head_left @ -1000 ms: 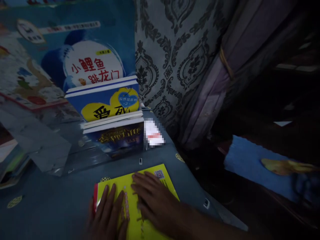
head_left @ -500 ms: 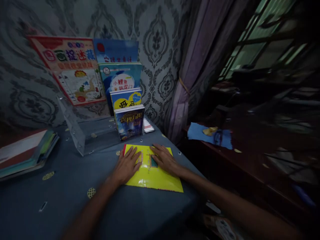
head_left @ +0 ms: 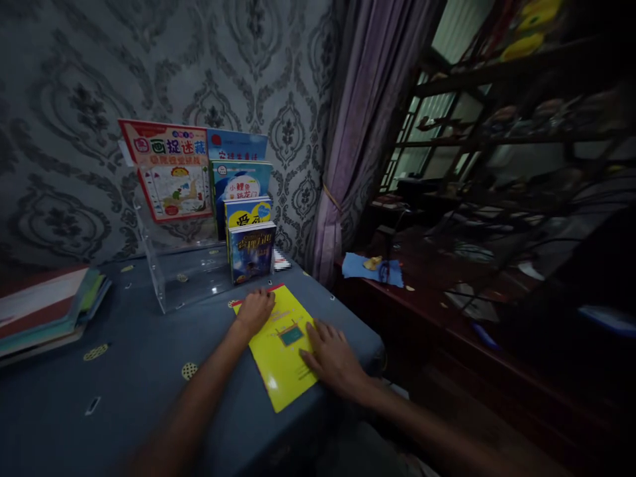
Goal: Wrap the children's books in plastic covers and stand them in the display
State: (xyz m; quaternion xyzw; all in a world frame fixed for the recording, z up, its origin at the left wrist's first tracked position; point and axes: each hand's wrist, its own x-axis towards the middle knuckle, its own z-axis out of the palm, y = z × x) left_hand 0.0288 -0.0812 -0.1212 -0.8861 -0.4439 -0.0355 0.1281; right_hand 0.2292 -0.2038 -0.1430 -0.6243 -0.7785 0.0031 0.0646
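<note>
A glossy yellow book [head_left: 278, 371] with a red upper edge and a small green chalkboard picture lies flat and slightly turned on the cloth-covered table. My left hand [head_left: 256, 311] is at its upper left corner, fingers curled down over the top edge; the fingertips are partly hidden. Along the book's right edge rests my right hand [head_left: 335, 358], its fingers stretched out and the thumb apart. Just beyond my hands, a dark blue book [head_left: 252, 255] stands in front in a clear acrylic book stand [head_left: 156, 278].
Behind it in the stand rise a yellow-and-blue book [head_left: 238, 215], a teal book [head_left: 241, 179] and a large red-bordered book [head_left: 173, 172]. A stack of books [head_left: 50, 305] lies at the left. Right of the curtain [head_left: 330, 218], a blue cloth [head_left: 360, 268] lies on a dark wooden surface.
The yellow book has turned clockwise, bringing its red edge from the left to the top. My left hand's fingers have curled; my right hand has moved to the right edge. The view has shifted right.
</note>
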